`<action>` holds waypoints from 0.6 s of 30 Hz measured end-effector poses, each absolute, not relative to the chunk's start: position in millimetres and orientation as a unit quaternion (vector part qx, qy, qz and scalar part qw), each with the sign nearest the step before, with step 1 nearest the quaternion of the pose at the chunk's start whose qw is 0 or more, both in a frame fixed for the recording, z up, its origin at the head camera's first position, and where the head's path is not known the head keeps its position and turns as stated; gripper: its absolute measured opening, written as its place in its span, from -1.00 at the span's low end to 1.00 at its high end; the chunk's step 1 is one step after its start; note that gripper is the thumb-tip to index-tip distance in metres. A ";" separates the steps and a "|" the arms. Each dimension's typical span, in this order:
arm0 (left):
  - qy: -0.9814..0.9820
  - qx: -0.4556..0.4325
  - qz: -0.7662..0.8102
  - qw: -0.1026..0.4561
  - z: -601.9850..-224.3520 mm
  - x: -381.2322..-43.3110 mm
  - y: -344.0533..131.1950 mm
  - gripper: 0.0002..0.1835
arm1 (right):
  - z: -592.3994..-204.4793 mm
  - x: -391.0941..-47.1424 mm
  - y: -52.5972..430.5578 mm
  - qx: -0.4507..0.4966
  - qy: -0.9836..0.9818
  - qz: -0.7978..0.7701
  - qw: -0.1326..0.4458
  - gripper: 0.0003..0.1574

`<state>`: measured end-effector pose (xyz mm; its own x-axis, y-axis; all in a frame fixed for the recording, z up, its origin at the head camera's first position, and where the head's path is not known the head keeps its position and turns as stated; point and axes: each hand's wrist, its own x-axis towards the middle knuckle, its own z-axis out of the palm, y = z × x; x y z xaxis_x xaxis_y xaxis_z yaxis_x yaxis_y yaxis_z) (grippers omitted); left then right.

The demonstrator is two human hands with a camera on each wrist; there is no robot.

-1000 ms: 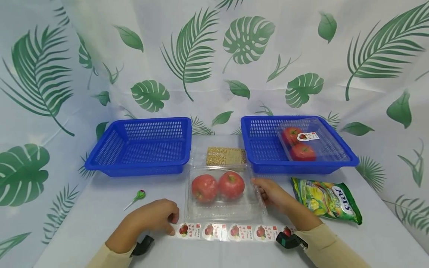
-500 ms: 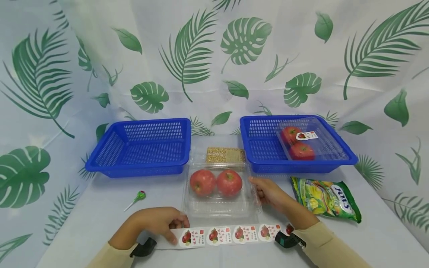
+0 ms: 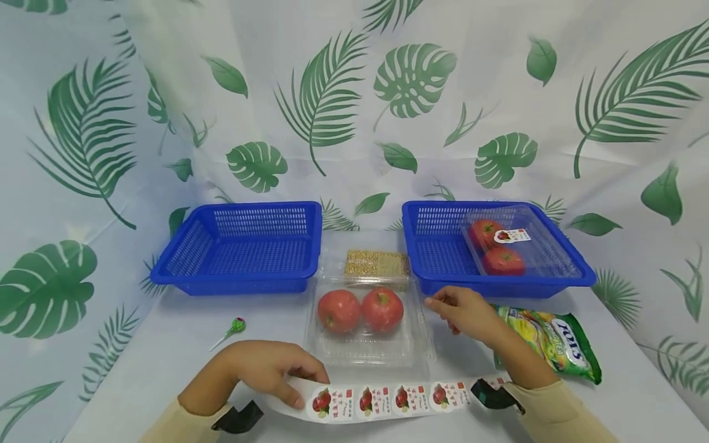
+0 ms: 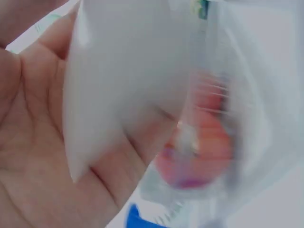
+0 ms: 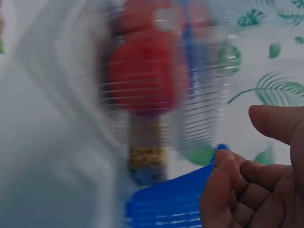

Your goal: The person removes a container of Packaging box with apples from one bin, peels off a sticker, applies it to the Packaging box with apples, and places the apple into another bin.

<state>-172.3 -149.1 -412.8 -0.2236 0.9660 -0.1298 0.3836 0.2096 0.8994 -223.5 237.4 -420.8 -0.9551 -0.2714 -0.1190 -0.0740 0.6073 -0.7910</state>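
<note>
My left hand (image 3: 277,371) pinches the left end of a strip of apple-printed stickers (image 3: 376,403) between thumb and fingers, and that end is raised off the table. The strip's pale back (image 4: 123,61) covers part of the palm in the left wrist view. Behind the strip sits a clear plastic clamshell box (image 3: 365,352) with two red apples (image 3: 382,309) in it. My right hand (image 3: 468,312) hovers just right of the box, apart from it, fingers loosely bent. Nothing shows between its thumb and fingers (image 5: 223,190) in the right wrist view.
A blue basket (image 3: 235,284) stands back left. The back right basket (image 3: 498,285) holds another box of apples (image 3: 504,261), with a sticker on its lid. A packet of yellow grains (image 3: 376,263) lies between them. A lollipop (image 3: 238,325) and a green candy bag (image 3: 554,344) lie at the sides.
My left hand has taken hold of the sticker strip's end and lifted it, shifting slightly right. My right hand has let go of the clamshell box and moved away to the right.
</note>
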 end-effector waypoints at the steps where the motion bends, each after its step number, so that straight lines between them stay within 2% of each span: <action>1: 0.678 0.503 0.391 0.368 -408.6 -173.1 -146.8 -0.67 | -414.0 -221.4 236.8 -0.113 0.899 -0.412 0.099 -0.42; 5: 0.703 0.508 0.394 0.305 -391.9 -180.7 -135.0 -0.69 | -387.5 -213.4 225.0 -0.191 0.898 -0.392 0.057 -0.61; 9: 0.743 0.470 0.409 0.243 -380.9 -186.3 -123.8 -0.72 | -367.7 -200.1 204.9 -0.278 0.870 -0.405 0.037 -0.81; 14: 0.737 0.442 0.465 0.212 -381.8 -187.2 -115.2 -0.76 | -354.3 -179.6 183.1 -0.364 0.831 -0.420 0.005 -0.85; 18: 0.736 0.432 0.486 0.186 -385.1 -187.2 -112.7 -0.83 | -353.1 -168.1 170.9 -0.407 0.808 -0.427 0.003 -0.85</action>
<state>-187.2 -112.7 -385.1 -0.5575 0.8171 0.1469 0.4560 0.1534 0.8767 -168.1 170.9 -353.1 -0.6694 -0.6595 0.3419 -0.6540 0.3051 -0.6922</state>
